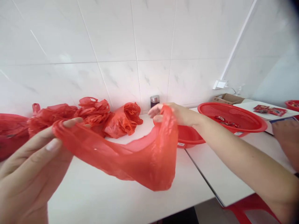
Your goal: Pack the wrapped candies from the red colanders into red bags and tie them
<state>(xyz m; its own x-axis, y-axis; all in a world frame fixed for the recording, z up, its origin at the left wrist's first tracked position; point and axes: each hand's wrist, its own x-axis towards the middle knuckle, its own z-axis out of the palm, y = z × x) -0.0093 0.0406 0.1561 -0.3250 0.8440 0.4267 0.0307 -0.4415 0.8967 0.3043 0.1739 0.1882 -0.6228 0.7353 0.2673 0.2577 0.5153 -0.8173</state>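
Note:
A thin red plastic bag [140, 161] is stretched between my two hands above the white table [93, 189], its middle sagging. At the left, my left hand [32, 165] pinches one handle of the bag between thumb and fingers. The other handle is looped over my right hand [183, 114], whose fingers point left and are loosely curled. Part of that hand is covered by the bag. Nothing can be made out inside the bag. Below my right wrist a small red basin [189, 133] sits partly hidden by the bag and arm.
Several bunched red plastic bags [122, 121] line the tiled wall, beside a dark bottle with a silver lid [154, 99]. On the right are a red mesh basket [257, 123] holding packets, a cardboard box [230, 99], more red packets [275, 111] and another person's hand [286, 133].

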